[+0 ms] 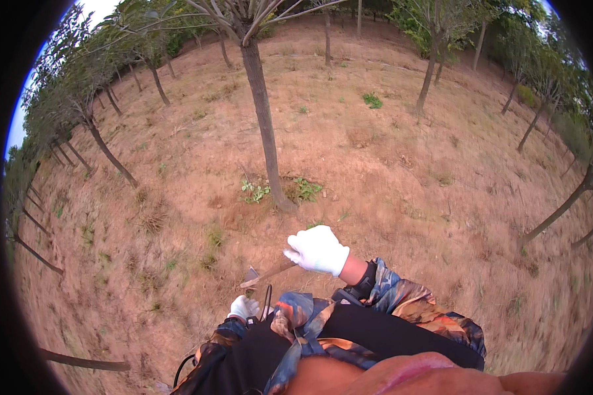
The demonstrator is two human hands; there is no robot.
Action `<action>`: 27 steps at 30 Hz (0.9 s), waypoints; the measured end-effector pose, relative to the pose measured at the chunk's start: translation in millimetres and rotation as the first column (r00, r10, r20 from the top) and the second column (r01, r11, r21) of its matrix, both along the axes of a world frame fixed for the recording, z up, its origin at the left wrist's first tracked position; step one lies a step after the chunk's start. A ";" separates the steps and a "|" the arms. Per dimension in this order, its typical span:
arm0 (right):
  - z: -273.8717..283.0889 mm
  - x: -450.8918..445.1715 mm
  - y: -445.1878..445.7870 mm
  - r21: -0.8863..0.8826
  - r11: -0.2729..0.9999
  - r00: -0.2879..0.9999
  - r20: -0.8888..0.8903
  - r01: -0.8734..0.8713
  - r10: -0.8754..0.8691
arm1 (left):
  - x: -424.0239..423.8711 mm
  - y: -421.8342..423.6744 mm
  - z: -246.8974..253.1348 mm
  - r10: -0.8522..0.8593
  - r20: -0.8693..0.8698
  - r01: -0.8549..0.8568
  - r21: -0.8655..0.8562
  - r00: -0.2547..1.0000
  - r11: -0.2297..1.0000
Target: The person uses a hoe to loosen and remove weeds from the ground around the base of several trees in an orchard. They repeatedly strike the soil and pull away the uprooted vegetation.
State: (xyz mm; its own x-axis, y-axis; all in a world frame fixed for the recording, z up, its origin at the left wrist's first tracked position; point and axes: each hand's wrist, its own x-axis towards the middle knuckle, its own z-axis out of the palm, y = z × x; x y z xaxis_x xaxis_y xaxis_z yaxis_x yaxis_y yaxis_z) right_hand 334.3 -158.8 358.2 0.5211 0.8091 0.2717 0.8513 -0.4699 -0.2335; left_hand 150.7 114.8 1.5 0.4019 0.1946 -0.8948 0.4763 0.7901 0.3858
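Note:
My right hand (317,250), in a white glove, is closed around the end of a wooden handle (276,270) just in front of my body. The handle slants down to the left, where a small metal blade (251,274) shows near its far end; the exact kind of tool cannot be told. Lower and to the left, my left hand (243,307), also in a white glove, is near my side, and its fingers are too small and turned away to read. Beyond the right hand stands a tree trunk (264,113) with green leafy weeds (306,189) at its base.
Reddish dry soil (375,163) with sparse grass slopes around me. Several slim trees stand on both sides, among them one trunk at the left (109,153) and a leaning one at the right (556,217). Another trunk (86,362) lies across the lower left of the view.

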 end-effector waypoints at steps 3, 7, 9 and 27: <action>-2.0 -0.6 1.2 0.009 1.000 1.000 0.003 -0.009 0.009 | -2.6 2.6 -0.7 0.005 0.012 -0.005 -0.012 1.000 1.000; -4.0 -1.5 0.7 -0.007 1.000 1.000 0.004 -0.015 0.015 | -4.4 4.7 -4.5 0.026 0.021 -0.026 0.000 0.999 1.000; -6.1 -1.7 -0.9 0.000 1.000 1.000 0.010 -0.010 0.010 | -3.2 3.6 -4.8 0.024 0.023 -0.024 -0.015 0.999 1.000; -14.6 0.1 -6.1 -0.002 1.000 0.998 0.059 -0.001 0.001 | 9.4 -17.7 4.2 0.005 0.029 -0.005 0.017 1.000 1.000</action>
